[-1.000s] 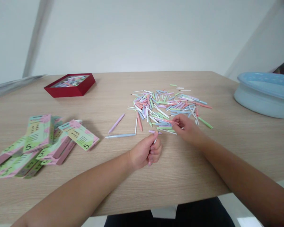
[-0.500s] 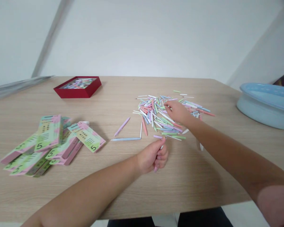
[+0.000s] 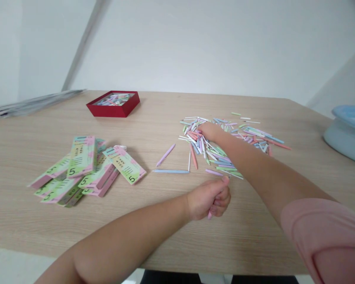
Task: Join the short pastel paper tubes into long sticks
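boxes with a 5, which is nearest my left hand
The rightmost box, its 5 corner toward your left hand; the others all lie farther left.

On my right arm (image 3: 263, 169) I see a pink sleeve (image 3: 325, 227) — plain, curved fold — and black trousers (image 3: 170, 277) lower down.
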### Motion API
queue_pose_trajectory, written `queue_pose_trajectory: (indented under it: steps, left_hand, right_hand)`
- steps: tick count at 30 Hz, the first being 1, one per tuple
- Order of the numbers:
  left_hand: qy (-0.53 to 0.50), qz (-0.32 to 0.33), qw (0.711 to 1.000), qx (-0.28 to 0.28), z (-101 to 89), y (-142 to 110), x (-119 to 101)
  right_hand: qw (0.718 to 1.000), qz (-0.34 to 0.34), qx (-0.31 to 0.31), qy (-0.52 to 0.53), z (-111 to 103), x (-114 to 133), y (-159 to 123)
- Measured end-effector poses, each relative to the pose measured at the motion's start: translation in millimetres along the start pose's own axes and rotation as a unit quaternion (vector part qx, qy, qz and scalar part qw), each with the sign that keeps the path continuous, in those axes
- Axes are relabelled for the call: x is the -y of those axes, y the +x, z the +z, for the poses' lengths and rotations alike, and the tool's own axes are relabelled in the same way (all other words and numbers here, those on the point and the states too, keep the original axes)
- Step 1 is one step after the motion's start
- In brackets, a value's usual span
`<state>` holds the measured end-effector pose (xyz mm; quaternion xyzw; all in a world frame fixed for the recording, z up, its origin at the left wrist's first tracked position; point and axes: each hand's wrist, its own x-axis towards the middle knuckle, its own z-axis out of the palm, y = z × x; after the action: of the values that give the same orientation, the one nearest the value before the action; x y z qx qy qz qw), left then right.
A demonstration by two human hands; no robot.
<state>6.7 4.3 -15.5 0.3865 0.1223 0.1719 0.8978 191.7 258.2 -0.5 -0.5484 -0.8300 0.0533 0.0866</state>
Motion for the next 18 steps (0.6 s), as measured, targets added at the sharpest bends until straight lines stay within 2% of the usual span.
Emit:
queue_pose_trajectory:
  steps: [3,6,10,15,18]
  left_hand:
    - [0.006,-0.008,1.000,-0.002,-0.5,0.6,0.6]
    - [0.013,-0.015,1.000,-0.012,-0.5,0.6,1.0]
    - [0.008,-0.031,0.999,-0.009,-1.0,0.9,1.0]
    - [0.002,-0.035,0.999,-0.006,-1.0,1.0,0.3]
    - [0.006,-0.037,0.999,-0.010,-0.8,0.8,-0.5]
  right_hand:
    - [0.992,0.044,-0.072,0.097,3.9,-7.4,-13.1]
    - [0.960,0.087,-0.155,0.216,8.6,-15.0,-26.7]
    - [0.877,0.129,-0.223,0.406,13.5,-22.0,-48.6]
    - [0.762,0.116,-0.229,0.594,16.0,-22.4,-82.4]
    - [0.713,0.110,-0.217,0.657,17.2,-21.3,-95.1]
